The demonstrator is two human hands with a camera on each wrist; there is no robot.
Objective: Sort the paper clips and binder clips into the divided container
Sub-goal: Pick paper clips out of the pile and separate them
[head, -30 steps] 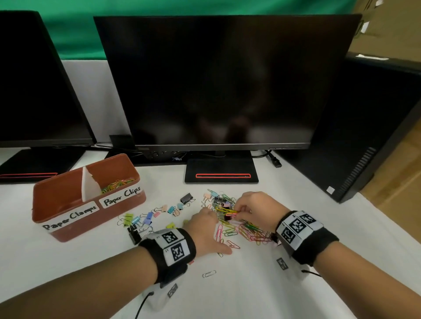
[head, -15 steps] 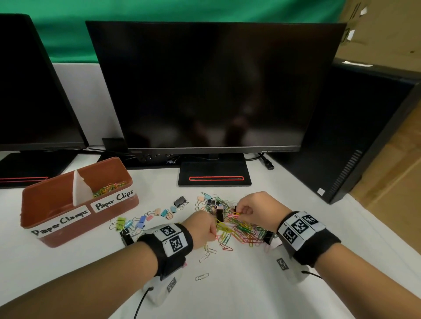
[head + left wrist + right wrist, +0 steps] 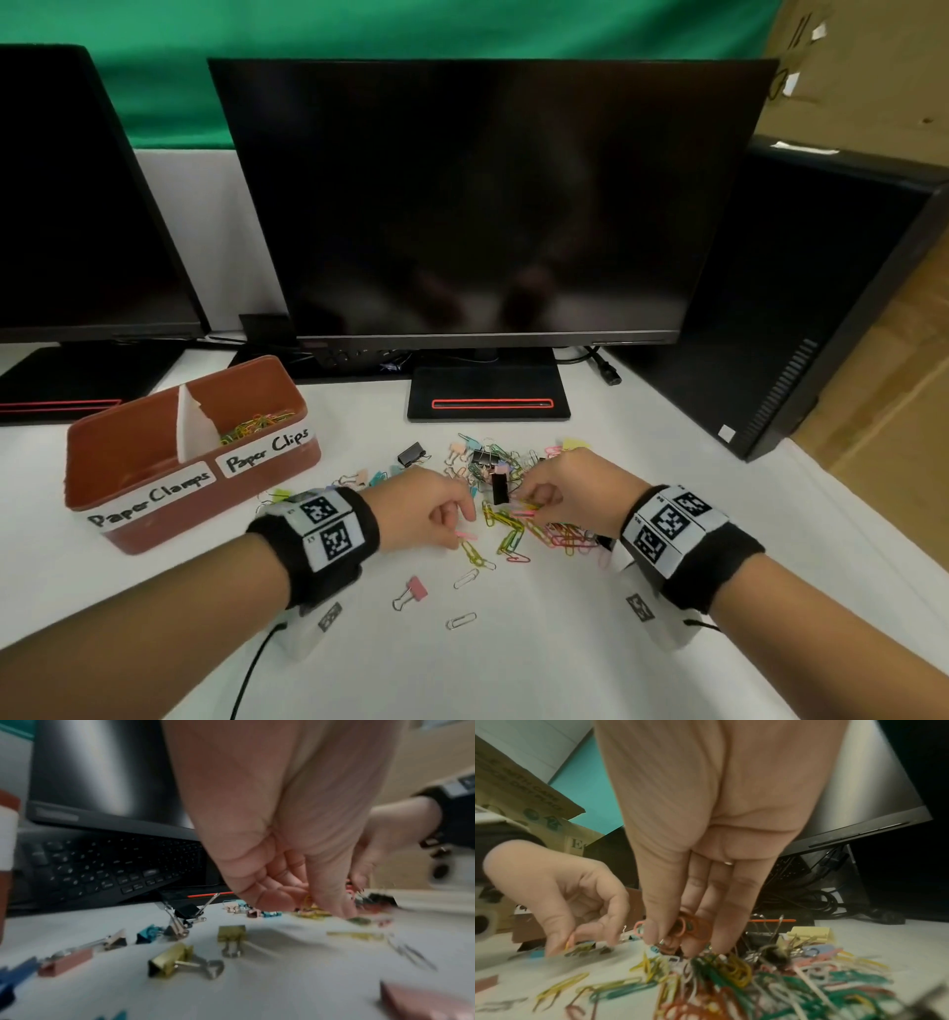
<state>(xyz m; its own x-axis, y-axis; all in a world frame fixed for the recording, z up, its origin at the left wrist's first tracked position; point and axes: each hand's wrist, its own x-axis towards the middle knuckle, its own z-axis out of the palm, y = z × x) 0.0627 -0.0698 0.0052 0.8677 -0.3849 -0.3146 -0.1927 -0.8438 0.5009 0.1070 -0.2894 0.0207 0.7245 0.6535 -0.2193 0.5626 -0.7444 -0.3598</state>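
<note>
A brown divided container [image 3: 154,493] stands at the left; its right compartment, labelled "Paper Clips", holds coloured paper clips [image 3: 257,422], and the left one is labelled "Paper Clamps". A pile of coloured paper clips [image 3: 539,532] lies in the middle, with small binder clips [image 3: 411,455] scattered behind and to its left. My left hand [image 3: 459,529] pinches a pink paper clip [image 3: 466,536] at the pile's near left edge. My right hand [image 3: 526,506] reaches into the pile and pinches orange paper clips [image 3: 689,926]. A black binder clip [image 3: 499,488] stands between the hands.
A large monitor [image 3: 488,205] and its base [image 3: 488,403] stand behind the pile, a second monitor [image 3: 77,205] at the left, a black computer tower [image 3: 801,308] at the right. A pink binder clip [image 3: 413,591] and two silver paper clips [image 3: 460,621] lie nearer me.
My left hand went from lying flat on the pile to curling and drawing back with a pink paper clip. The right hand stayed in the pile, picking at clips.
</note>
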